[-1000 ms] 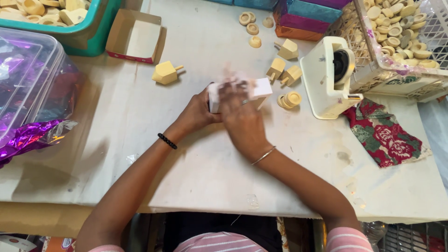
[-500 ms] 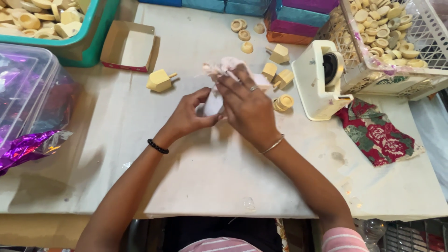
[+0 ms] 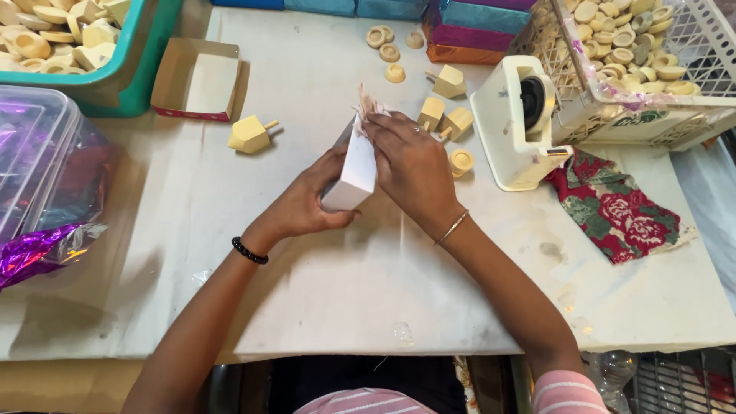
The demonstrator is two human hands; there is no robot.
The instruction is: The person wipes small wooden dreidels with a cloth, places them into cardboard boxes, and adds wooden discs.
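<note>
The left hand (image 3: pixel 310 201) grips a small white carton (image 3: pixel 354 165) from below and from its near side, fingers wrapped round the lower end; the carton stands tilted above the middle of the white table (image 3: pixel 368 291). The right hand (image 3: pixel 410 161) is closed over the upper end, its fingertips pinching a crumpled pale tissue (image 3: pixel 366 103) at the carton's open mouth. Whether anything sits inside the carton cannot be told.

Judgement on the step in hand — tucking the tissue into the mouth: the carton looks like thin card, smooth and sharp-edged, so a light hold at the base should keep the walls from bowing. The tissue is soft and wrinkled; pushing it with the fingertip pads rather than the nails would likely avoid tears. Keeping the mouth turned upward would stop any contents from sliding out.

Surroundings:
- A cream top-shaped piece (image 3: pixel 250 134) with faceted sides and a short peg lies well left of the hands; three similar pieces (image 3: pixel 447 103) lie just beyond the right hand.
- Cream rings (image 3: pixel 383 42) lie further back — matt, possibly wood or plastic.
- An open brown tray box (image 3: pixel 198 79) sits at the back left, beside a teal bin (image 3: pixel 134 73) of cream parts.
- A white tape dispenser (image 3: pixel 517 123) stands to the right, touching a red floral cloth (image 3: pixel 613 207).
</note>
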